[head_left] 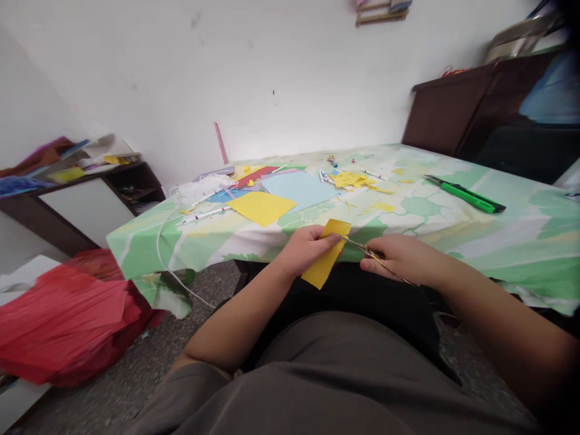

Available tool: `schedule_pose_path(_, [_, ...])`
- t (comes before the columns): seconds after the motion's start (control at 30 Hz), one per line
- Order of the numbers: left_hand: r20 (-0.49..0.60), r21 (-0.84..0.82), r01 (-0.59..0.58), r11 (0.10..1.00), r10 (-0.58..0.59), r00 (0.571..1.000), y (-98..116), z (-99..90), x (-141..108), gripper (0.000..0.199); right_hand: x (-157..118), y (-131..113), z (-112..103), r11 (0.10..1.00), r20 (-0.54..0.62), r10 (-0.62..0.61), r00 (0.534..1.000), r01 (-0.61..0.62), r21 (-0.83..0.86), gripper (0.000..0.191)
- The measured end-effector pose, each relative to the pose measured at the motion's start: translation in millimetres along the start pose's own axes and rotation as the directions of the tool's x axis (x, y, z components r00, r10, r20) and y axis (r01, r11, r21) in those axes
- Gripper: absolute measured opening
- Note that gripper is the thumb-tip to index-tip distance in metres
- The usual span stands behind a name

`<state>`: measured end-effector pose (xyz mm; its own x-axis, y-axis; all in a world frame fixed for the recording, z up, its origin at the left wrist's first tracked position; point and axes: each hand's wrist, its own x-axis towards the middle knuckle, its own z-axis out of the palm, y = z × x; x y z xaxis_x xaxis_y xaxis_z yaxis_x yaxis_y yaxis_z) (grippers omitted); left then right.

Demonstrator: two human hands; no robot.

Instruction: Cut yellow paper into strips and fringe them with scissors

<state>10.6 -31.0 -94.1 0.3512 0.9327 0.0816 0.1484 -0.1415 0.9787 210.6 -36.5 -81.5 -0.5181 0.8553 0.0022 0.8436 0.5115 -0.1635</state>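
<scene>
Pinched in my left hand (310, 244) is a strip of yellow paper (322, 270), held tilted just off the table's front edge. Its upper end looks snipped into a fringe. My right hand (399, 257) grips a pair of scissors (369, 251) with gold-coloured handles. The blades point left and reach the paper's right side beside my left thumb; whether they are parted is too small to tell. Beyond my hands lie a yellow sheet (263, 207), a light blue sheet (299, 188) and a pile of yellow paper scraps (353, 180).
A green utility knife (471, 196) lies on the patterned tablecloth (419, 208) at right. Markers (212, 213) and white string (203, 186) are at left, with a cord (161, 244) hanging over the edge. A red plastic bag (77, 320) stands on the floor. Dark cabinet (453, 109) at back right.
</scene>
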Motion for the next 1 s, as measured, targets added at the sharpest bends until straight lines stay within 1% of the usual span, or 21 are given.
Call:
schedule_pose_path(0.1, [0.017,0.011,-0.001,1.000,0.000,1.000,1.6,-0.2,-0.5,0.028,-0.7,-0.8,0.2,1.000,0.002,0.003,1.000,-0.003,0.001,0.051])
schedule_pose_path(0.27, [-0.010,0.040,-0.002,0.999,0.003,1.000,2.2,-1.7,-1.1,0.027,0.2,-1.6,-0.4,1.000,0.004,0.022,1.000,-0.022,-0.008,0.051])
schedule_pose_path(0.4, [0.026,0.014,-0.013,1.000,0.013,1.000,1.1,-3.5,-0.7,0.028,1.4,-1.3,-1.2,0.999,-0.016,0.029,0.999,-0.029,-0.042,0.051])
schedule_pose_path(0.5, [0.030,0.020,-0.019,1.000,0.018,0.999,0.1,-4.4,-0.2,0.027,2.4,0.5,-0.6,0.999,-0.027,0.027,0.999,-0.028,-0.039,0.052])
schedule_pose_path(0.77, [0.027,-0.060,0.045,0.997,-0.044,0.999,-5.0,-2.8,1.9,0.025,4.0,4.8,2.6,0.998,-0.035,0.067,0.997,-0.068,-0.016,0.049])
schedule_pose_path(0.87, [0.035,-0.077,0.049,0.996,-0.046,0.998,-5.0,-3.0,3.2,0.027,3.5,4.9,2.1,0.999,-0.058,0.051,0.997,-0.051,-0.009,0.047])
schedule_pose_path(1.0, [0.021,-0.101,0.038,0.994,-0.036,0.999,-1.6,-4.0,3.7,0.028,3.1,6.0,1.9,1.000,-0.050,0.007,0.999,-0.007,0.016,0.047])
